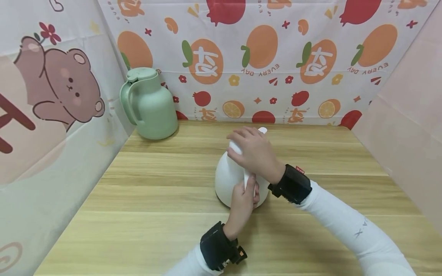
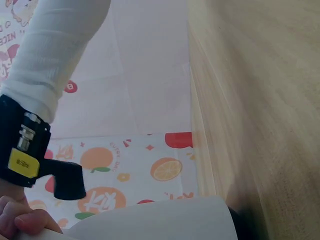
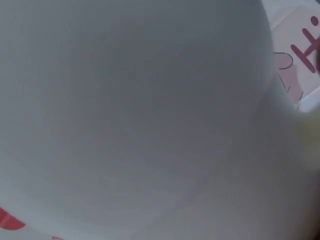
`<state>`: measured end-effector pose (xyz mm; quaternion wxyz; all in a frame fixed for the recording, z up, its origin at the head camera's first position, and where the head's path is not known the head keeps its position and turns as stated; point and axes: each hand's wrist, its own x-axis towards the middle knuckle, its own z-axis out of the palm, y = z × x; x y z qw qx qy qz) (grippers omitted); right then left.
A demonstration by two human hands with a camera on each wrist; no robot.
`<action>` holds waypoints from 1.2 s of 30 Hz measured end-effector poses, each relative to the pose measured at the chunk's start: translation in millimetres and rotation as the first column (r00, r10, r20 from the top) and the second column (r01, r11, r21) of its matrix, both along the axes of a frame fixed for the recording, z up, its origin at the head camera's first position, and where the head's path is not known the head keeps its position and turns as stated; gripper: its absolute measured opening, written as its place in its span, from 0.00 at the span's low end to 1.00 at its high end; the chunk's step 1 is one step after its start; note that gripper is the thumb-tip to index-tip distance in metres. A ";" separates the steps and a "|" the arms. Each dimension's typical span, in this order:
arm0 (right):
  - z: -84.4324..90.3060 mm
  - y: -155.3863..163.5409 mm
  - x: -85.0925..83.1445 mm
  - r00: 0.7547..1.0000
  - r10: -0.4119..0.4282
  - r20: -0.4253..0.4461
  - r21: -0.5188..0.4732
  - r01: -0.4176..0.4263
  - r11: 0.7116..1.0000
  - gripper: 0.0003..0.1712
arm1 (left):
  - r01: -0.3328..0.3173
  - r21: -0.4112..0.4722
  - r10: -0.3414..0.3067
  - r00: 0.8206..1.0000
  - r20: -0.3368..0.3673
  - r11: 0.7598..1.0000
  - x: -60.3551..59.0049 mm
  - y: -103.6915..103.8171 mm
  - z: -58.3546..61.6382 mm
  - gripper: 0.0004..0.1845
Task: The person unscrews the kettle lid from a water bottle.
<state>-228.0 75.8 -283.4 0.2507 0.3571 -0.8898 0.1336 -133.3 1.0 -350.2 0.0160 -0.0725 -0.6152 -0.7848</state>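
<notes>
A white jug [image 1: 226, 178] stands on the wooden table [image 1: 155, 199] near its middle. My left hand [image 1: 244, 194] comes from below and grips the jug's handle [image 1: 247, 179] on the near side. My right hand [image 1: 253, 151] lies over the jug's top with its fingers curled round the lid, which is mostly hidden; only a white tip [image 1: 263, 130] shows. The left wrist view catches the jug's white body [image 2: 165, 220] at the bottom, with the right arm's black wrist band [image 2: 30, 145] above it. In the right wrist view the white jug [image 3: 140, 110] fills nearly the whole frame.
A pale green jug [image 1: 149, 103] with a handle and a closed lid stands at the table's back left corner. Printed cloth walls [image 1: 276, 57] close in the back, left and right sides. Bare wood lies to either side of the white jug.
</notes>
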 end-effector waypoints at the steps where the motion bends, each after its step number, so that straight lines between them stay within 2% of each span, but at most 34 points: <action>1: -0.7 -1.2 0.9 1.000 -0.021 -0.009 0.003 0.021 1.000 0.19 | 0.001 0.004 -0.001 1.000 0.002 1.000 -1.7 0.6 -3.8 0.22; 3: -2.0 -1.4 1.2 0.999 -0.021 -0.030 -0.005 0.021 1.000 0.17 | -0.001 0.003 0.001 1.000 0.002 1.000 -4.6 1.8 -11.1 0.23; 5: -3.6 0.9 -0.5 0.999 0.013 -0.050 -0.009 -0.013 1.000 0.17 | -0.006 0.003 0.006 1.000 -0.008 1.000 -4.6 2.1 -13.5 0.23; 10: -5.6 10.8 -11.1 0.979 0.183 -0.093 -0.021 -0.185 0.982 0.16 | -0.015 0.000 0.015 0.999 -0.041 1.000 -4.5 2.5 -14.2 0.23; 13: -5.9 16.5 -21.3 0.941 0.318 -0.116 -0.028 -0.323 0.946 0.16 | -0.019 -0.003 0.019 0.999 -0.049 1.000 -5.3 2.5 -13.7 0.23; 17: -6.1 21.8 -33.9 0.865 0.487 -0.117 -0.037 -0.494 0.869 0.17 | -0.030 -0.015 0.030 0.998 -0.047 0.999 -6.5 2.0 -14.4 0.24; 19: -6.2 23.5 -37.8 0.836 0.538 -0.109 -0.041 -0.544 0.838 0.17 | -0.035 -0.019 0.034 0.998 -0.049 0.999 -6.6 1.9 -14.5 0.25; 21: -5.8 24.8 -39.9 0.819 0.565 -0.099 -0.047 -0.571 0.820 0.18 | -0.035 -0.022 0.034 0.998 -0.055 0.999 -6.7 1.9 -14.2 0.25; 23: -5.3 25.7 -40.3 0.814 0.573 -0.091 -0.048 -0.579 0.814 0.18 | -0.033 -0.020 0.032 0.997 -0.064 0.999 -6.8 2.0 -13.7 0.25; 25: -4.4 25.7 -39.0 0.827 0.556 -0.085 -0.045 -0.561 0.827 0.19 | -0.029 -0.018 0.027 0.997 -0.077 0.999 -7.1 2.3 -13.9 0.25; 26: -3.6 24.9 -37.2 0.841 0.535 -0.080 -0.047 -0.540 0.841 0.19 | -0.027 -0.017 0.025 0.996 -0.082 0.999 -7.3 2.4 -14.1 0.24; 28: -1.7 21.4 -31.1 0.883 0.464 -0.070 -0.045 -0.467 0.883 0.18 | -0.027 -0.016 0.026 0.996 -0.087 1.000 -7.4 2.5 -14.5 0.25; 30: 0.4 15.6 -22.4 0.937 0.346 -0.059 -0.038 -0.348 0.937 0.19 | -0.027 -0.020 0.025 0.996 -0.082 0.999 -7.2 2.6 -14.9 0.24; 32: 1.4 8.7 -13.1 0.977 0.211 -0.039 -0.024 -0.212 0.977 0.19 | -0.024 -0.016 0.023 0.998 -0.064 1.000 -6.5 2.5 -13.9 0.24; 34: 1.3 2.6 -6.4 0.995 0.098 -0.035 -0.006 -0.099 0.995 0.18 | -0.015 -0.011 0.015 0.999 -0.043 1.000 -5.2 2.2 -11.4 0.24; 36: 0.1 -0.9 -2.9 0.998 0.036 -0.042 -0.001 -0.036 0.999 0.16 | -0.007 -0.006 0.007 0.999 -0.033 1.000 -1.8 1.6 -5.2 0.23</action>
